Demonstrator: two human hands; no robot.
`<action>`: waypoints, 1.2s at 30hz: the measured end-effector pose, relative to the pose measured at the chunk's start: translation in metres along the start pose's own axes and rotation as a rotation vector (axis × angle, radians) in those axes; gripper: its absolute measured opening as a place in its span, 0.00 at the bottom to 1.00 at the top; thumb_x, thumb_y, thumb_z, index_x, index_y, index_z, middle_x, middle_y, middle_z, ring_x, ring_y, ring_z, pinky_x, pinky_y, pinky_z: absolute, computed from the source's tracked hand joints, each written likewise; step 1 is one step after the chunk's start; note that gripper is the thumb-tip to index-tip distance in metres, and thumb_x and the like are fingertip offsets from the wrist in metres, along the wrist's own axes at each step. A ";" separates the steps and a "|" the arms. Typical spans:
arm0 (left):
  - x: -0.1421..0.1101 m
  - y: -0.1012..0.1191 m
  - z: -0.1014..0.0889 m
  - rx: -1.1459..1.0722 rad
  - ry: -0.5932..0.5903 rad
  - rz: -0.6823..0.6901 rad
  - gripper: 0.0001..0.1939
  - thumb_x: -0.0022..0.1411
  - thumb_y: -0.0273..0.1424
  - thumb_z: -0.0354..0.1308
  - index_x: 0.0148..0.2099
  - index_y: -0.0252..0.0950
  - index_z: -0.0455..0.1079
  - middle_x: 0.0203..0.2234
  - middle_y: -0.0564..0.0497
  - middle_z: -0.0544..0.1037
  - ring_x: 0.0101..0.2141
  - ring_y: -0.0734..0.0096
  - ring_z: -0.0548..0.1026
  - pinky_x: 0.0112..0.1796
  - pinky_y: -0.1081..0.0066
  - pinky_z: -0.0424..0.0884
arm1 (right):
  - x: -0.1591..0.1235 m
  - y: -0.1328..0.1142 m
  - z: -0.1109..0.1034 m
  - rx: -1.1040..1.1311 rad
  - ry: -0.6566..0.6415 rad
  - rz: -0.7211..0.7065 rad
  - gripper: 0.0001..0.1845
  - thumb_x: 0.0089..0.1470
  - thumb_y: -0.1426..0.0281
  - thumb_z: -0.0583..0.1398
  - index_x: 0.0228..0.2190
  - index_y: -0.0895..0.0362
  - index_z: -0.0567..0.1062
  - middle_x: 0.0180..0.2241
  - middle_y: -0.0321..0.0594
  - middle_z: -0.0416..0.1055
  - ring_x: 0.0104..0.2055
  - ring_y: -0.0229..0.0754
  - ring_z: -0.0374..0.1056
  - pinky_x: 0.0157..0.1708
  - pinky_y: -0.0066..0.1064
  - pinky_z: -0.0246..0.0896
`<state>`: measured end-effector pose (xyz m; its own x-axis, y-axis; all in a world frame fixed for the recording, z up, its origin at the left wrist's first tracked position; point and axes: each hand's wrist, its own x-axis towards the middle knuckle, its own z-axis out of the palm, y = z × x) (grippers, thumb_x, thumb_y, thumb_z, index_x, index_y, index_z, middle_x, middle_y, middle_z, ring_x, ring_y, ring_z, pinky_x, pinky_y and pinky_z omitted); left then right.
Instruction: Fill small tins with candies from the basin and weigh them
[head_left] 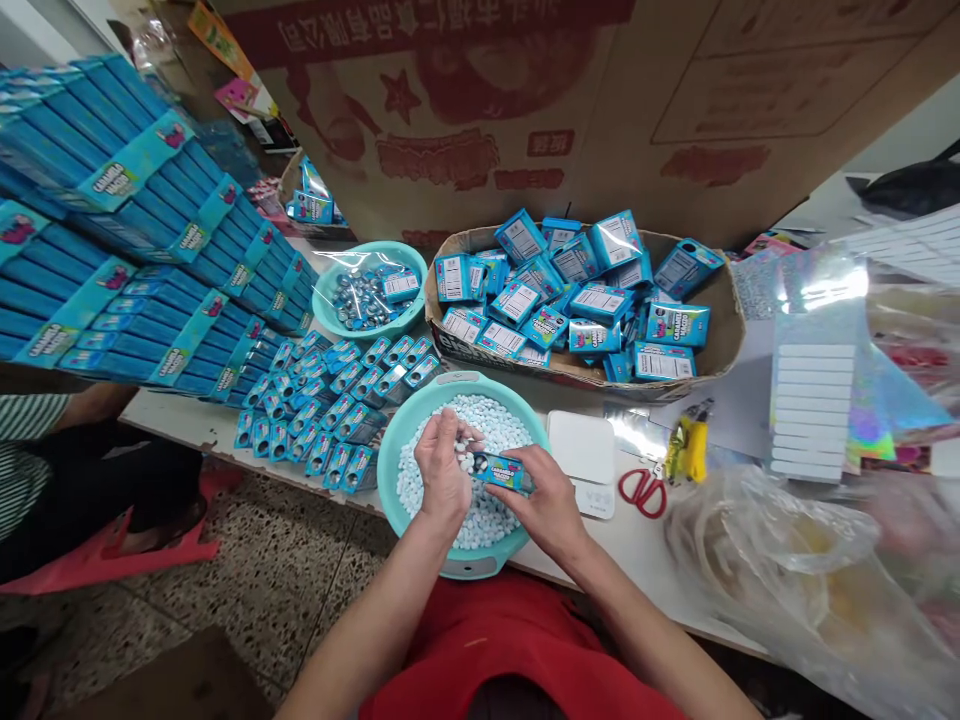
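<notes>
A turquoise basin (388, 470) full of small white candies (487, 415) stands right in front of me. Above it my right hand (551, 500) grips a small blue candy box (501, 470) lying on its side, its round opening turned to the left. My left hand (444, 470) is curled with several white candies at its fingers, close against that opening. Part of the box is covered by my right fingers. Left of the basin, rows of small blue boxes with round holes (322, 410) stand packed together on the table.
A cardboard carton (585, 378) of loose blue boxes stands behind the basin, beside a second turquoise basin (420, 262). Tall stacks of blue packs (150, 220) rise at left. A white scale (581, 450), red-handled scissors (643, 492), yellow tool (696, 450) and plastic bags (787, 560) lie at right. Someone sits at far left.
</notes>
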<state>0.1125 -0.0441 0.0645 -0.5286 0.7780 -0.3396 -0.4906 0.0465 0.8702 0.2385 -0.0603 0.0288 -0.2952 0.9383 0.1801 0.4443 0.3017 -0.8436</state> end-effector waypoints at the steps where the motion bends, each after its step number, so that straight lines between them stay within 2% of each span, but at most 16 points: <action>1: 0.001 0.000 0.000 -0.001 -0.002 -0.006 0.19 0.52 0.45 0.60 0.25 0.35 0.62 0.18 0.56 0.65 0.22 0.78 0.68 0.24 0.77 0.65 | 0.000 0.000 0.000 0.000 -0.002 -0.001 0.15 0.49 0.61 0.64 0.39 0.52 0.72 0.34 0.41 0.71 0.38 0.48 0.67 0.37 0.38 0.63; 3: 0.003 -0.001 0.000 -0.008 -0.017 -0.012 0.20 0.51 0.45 0.61 0.25 0.35 0.61 0.18 0.57 0.64 0.20 0.80 0.65 0.22 0.78 0.63 | 0.002 0.000 0.001 0.003 -0.006 -0.003 0.15 0.49 0.61 0.64 0.39 0.52 0.72 0.34 0.41 0.71 0.38 0.48 0.67 0.37 0.38 0.63; 7: 0.004 -0.002 0.003 -0.002 -0.042 -0.006 0.20 0.52 0.45 0.60 0.24 0.35 0.58 0.14 0.60 0.59 0.15 0.84 0.57 0.15 0.80 0.52 | 0.003 0.001 0.003 0.019 -0.008 0.008 0.15 0.47 0.63 0.65 0.38 0.52 0.72 0.34 0.40 0.71 0.38 0.48 0.67 0.37 0.38 0.63; 10: 0.003 0.001 0.007 -0.024 -0.070 -0.021 0.20 0.51 0.43 0.62 0.24 0.35 0.57 0.14 0.61 0.57 0.14 0.86 0.54 0.14 0.81 0.49 | 0.003 0.003 0.002 0.058 -0.013 0.047 0.16 0.46 0.64 0.66 0.38 0.52 0.72 0.34 0.40 0.70 0.38 0.47 0.67 0.37 0.37 0.63; 13: 0.006 0.006 0.007 -0.047 -0.092 -0.054 0.20 0.50 0.44 0.63 0.25 0.35 0.58 0.14 0.61 0.56 0.13 0.86 0.53 0.14 0.81 0.47 | 0.000 0.004 -0.006 0.135 0.013 0.101 0.15 0.46 0.63 0.66 0.37 0.52 0.73 0.35 0.40 0.70 0.38 0.46 0.68 0.37 0.36 0.64; 15: 0.013 0.005 -0.001 0.035 -0.079 -0.023 0.20 0.52 0.47 0.59 0.26 0.36 0.60 0.14 0.60 0.57 0.13 0.85 0.54 0.14 0.80 0.49 | -0.003 0.005 -0.017 0.186 0.049 0.134 0.15 0.45 0.62 0.66 0.37 0.52 0.73 0.35 0.39 0.71 0.38 0.46 0.68 0.37 0.36 0.65; 17: 0.021 -0.002 -0.017 0.317 -0.113 0.051 0.19 0.55 0.48 0.55 0.28 0.36 0.63 0.16 0.56 0.63 0.17 0.79 0.63 0.18 0.78 0.57 | -0.009 0.009 -0.032 0.215 0.099 0.166 0.16 0.45 0.61 0.66 0.36 0.52 0.73 0.35 0.40 0.71 0.37 0.45 0.68 0.37 0.36 0.65; 19: 0.029 -0.015 -0.040 0.777 -0.216 0.150 0.14 0.55 0.44 0.57 0.31 0.37 0.69 0.27 0.48 0.73 0.32 0.65 0.72 0.30 0.70 0.68 | -0.017 0.020 -0.047 0.215 0.181 0.220 0.17 0.44 0.60 0.66 0.36 0.53 0.73 0.35 0.40 0.71 0.36 0.45 0.68 0.36 0.36 0.65; 21: 0.033 -0.031 -0.063 1.215 -0.302 0.271 0.11 0.53 0.37 0.59 0.38 0.39 0.72 0.43 0.44 0.74 0.49 0.52 0.67 0.44 0.57 0.66 | -0.023 0.038 -0.059 0.189 0.283 0.303 0.19 0.43 0.59 0.66 0.37 0.53 0.72 0.35 0.39 0.71 0.35 0.44 0.68 0.36 0.36 0.65; 22: 0.034 -0.039 -0.074 1.362 -0.329 0.323 0.12 0.53 0.35 0.59 0.41 0.40 0.72 0.48 0.44 0.71 0.53 0.50 0.63 0.49 0.53 0.62 | -0.026 0.050 -0.063 0.171 0.327 0.343 0.20 0.43 0.59 0.66 0.38 0.53 0.71 0.35 0.39 0.71 0.35 0.44 0.68 0.37 0.36 0.65; 24: 0.034 -0.053 -0.091 1.495 -0.363 0.398 0.14 0.57 0.35 0.55 0.45 0.40 0.71 0.50 0.43 0.70 0.54 0.51 0.62 0.51 0.52 0.59 | -0.028 0.075 -0.067 0.139 0.391 0.395 0.21 0.43 0.58 0.66 0.38 0.55 0.70 0.35 0.39 0.71 0.35 0.44 0.68 0.37 0.37 0.65; 27: 0.031 -0.064 -0.102 1.479 -0.409 0.441 0.15 0.59 0.36 0.51 0.46 0.38 0.70 0.46 0.43 0.72 0.50 0.55 0.67 0.51 0.56 0.62 | -0.029 0.106 -0.062 0.114 0.442 0.407 0.22 0.42 0.57 0.65 0.36 0.56 0.70 0.34 0.40 0.71 0.35 0.45 0.68 0.37 0.38 0.65; 29: 0.030 -0.065 -0.104 1.452 -0.417 0.451 0.15 0.60 0.37 0.50 0.44 0.37 0.71 0.45 0.43 0.73 0.50 0.56 0.67 0.51 0.57 0.62 | -0.030 0.116 -0.057 0.110 0.450 0.410 0.23 0.41 0.56 0.65 0.36 0.57 0.70 0.35 0.41 0.71 0.36 0.45 0.68 0.38 0.39 0.64; 33: 0.031 -0.059 -0.103 1.379 -0.423 0.459 0.14 0.60 0.38 0.50 0.42 0.37 0.71 0.42 0.45 0.74 0.47 0.58 0.69 0.50 0.59 0.63 | -0.039 0.114 -0.059 0.142 0.457 0.429 0.29 0.41 0.56 0.64 0.44 0.57 0.67 0.45 0.47 0.68 0.46 0.48 0.65 0.46 0.43 0.61; 36: 0.030 -0.055 -0.103 1.340 -0.382 0.457 0.13 0.60 0.38 0.50 0.40 0.37 0.71 0.40 0.45 0.75 0.46 0.58 0.70 0.49 0.60 0.64 | -0.049 0.110 -0.069 0.166 0.535 0.462 0.26 0.49 0.55 0.59 0.46 0.56 0.65 0.48 0.49 0.66 0.50 0.47 0.63 0.49 0.43 0.59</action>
<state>0.0521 -0.0883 -0.0305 -0.1418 0.9897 -0.0214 0.7751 0.1245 0.6194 0.3600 -0.0612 -0.0375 0.3648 0.9307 -0.0261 0.2767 -0.1351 -0.9514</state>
